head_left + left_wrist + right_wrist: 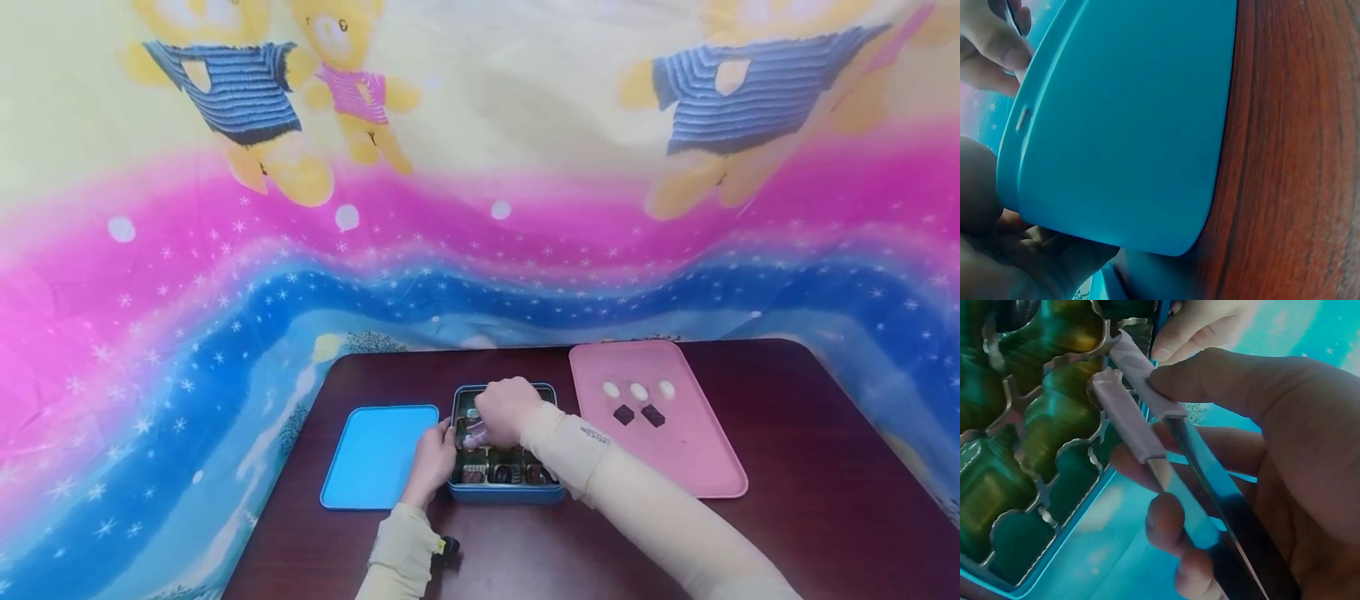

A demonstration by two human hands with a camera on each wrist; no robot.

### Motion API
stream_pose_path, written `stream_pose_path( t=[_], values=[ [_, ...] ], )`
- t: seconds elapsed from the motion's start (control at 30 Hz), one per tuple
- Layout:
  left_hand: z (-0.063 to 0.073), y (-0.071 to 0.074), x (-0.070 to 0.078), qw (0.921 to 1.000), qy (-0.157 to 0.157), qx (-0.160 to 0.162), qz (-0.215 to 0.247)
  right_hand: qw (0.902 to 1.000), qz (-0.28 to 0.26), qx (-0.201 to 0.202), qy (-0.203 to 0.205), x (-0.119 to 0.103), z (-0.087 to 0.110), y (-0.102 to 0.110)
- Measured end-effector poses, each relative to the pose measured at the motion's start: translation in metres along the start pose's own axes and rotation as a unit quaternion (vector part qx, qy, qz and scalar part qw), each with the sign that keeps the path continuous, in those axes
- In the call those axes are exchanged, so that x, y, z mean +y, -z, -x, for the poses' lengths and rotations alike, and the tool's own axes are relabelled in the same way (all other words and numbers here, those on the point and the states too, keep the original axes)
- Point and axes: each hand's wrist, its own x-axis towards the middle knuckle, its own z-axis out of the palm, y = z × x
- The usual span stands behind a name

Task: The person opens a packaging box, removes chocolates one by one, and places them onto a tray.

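Over the left part of the blue box (506, 496), a pair of tongs (1205, 465) is held in the right hand (512, 410), its metal arms gripped between thumb and fingers. In the right wrist view the long axis is slanted: the pale tips (1127, 419) are aimed up and to the left, across the compartments (1060, 406), and the arms are carried down to the lower right (a narrow gap is left between the tips). The box's left wall is touched by the left hand (431, 463); how firmly its fingers are closed cannot be told. On the bench (510, 537), a blue lid (378, 458) is set at left; at right, white pieces (638, 391) and dark pieces (624, 414) are borne by a pink tray (690, 454).
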Motion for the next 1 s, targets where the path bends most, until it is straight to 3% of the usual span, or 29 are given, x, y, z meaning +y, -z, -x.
stream_pose_path(
  t=[0.57, 1.0],
  values=[
    [0.0, 0.001, -0.003, 0.9999, 0.0, -0.013, 0.004, 0.996, 0.079, -0.042, -0.004, -0.024, -0.015, -0.001],
    [-0.001, 0.001, -0.003, 0.9999, -0.001, -0.011, 0.002, 0.9988, 0.045, -0.018, 0.005, -0.017, -0.009, -0.001]
  ],
)
